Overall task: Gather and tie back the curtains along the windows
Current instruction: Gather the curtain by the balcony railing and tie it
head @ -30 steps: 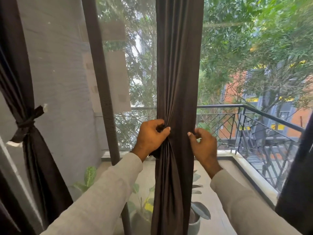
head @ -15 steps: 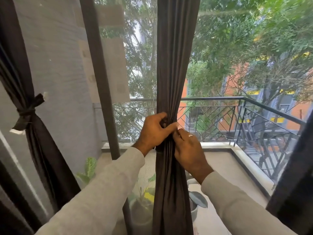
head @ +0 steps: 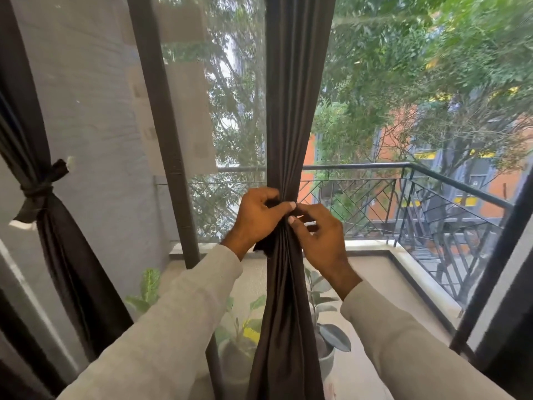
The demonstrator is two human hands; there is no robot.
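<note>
Head view: the left curtain [head: 43, 215] at the frame's left edge is already tied; the middle curtain [head: 288, 174] hangs gathered, not yet knotted. The left hand [head: 259, 216] grips the bunch, and the right hand [head: 320, 241] pinches fabric beside it, having slid from the curtain's right edge.

both arms reach forward; left hand [head: 256, 217] and right hand [head: 320, 238] meet, fingers curled, pinching.

The curtain [head: 291, 116] is dark, matt cloth with soft folds; the sleeves [head: 173, 327] are pale woven fabric; the balcony railing [head: 432, 174] is dark painted metal.
</note>
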